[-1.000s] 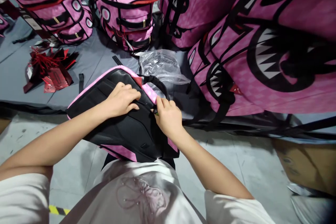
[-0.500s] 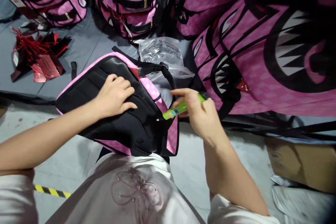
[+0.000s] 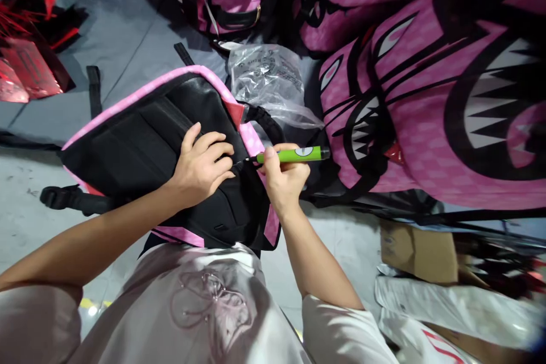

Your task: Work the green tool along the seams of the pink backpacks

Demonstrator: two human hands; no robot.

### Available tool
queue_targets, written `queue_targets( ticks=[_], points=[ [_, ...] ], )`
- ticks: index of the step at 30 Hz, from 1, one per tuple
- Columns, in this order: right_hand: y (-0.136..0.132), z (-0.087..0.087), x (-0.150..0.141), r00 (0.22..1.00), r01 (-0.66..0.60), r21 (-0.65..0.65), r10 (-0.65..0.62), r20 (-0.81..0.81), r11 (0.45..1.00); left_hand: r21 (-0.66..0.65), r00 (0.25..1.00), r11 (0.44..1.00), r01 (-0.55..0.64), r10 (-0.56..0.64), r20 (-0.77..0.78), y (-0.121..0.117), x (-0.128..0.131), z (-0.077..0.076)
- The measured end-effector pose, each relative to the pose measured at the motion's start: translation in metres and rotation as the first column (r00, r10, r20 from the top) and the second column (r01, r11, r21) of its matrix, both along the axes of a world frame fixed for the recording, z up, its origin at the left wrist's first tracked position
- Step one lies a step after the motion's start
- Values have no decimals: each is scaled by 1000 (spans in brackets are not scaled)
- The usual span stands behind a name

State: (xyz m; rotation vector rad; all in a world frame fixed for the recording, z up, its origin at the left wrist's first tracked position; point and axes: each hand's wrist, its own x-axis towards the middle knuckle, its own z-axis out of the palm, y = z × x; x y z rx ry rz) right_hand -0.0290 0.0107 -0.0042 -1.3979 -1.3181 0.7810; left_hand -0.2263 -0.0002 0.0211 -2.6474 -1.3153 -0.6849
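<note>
From the head view, I see the pink-edged black-backed backpack [image 3: 164, 151] in front of my torso, its padded black back panel facing up. Its far part lies on the grey cloth-covered desk [image 3: 128, 40] and its near part reaches past the edge to my pale apron. A red corner patch [image 3: 234, 114] shows beside its black strap.

My left grip [image 3: 205, 165] is released, resting palm down on the black panel with the fingers loosely bent. My right grip [image 3: 284, 173] is clenched on a slim bright-green pen-like tool [image 3: 294, 154] with a dark end; its narrow tip points left, close to my left fingers and near the panel.

Just beyond the backpack I have a crumpled clear plastic bag [image 3: 267, 77]. Shiny red tags [image 3: 32, 68] lie at the far left, large pink toothy-print backpacks [image 3: 426, 91] stand at the right, and a brown cardboard box [image 3: 418, 250] sits below the desk.
</note>
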Motion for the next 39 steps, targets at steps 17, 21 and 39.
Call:
queue_targets(
  ticks=[17,21,39],
  points=[
    [0,4,0,970,-166,224,118,213,960,-64,994,997,-44,50,99,-5,6,-13],
    [1,6,3,955,-160,161,111,275,974,-7,996,998,-58,58,73,-6,7,-14],
    [23,24,10,822,-430,87,351,448,898,190,992,976,-107,117,-43,-6,10,-18]
  ],
)
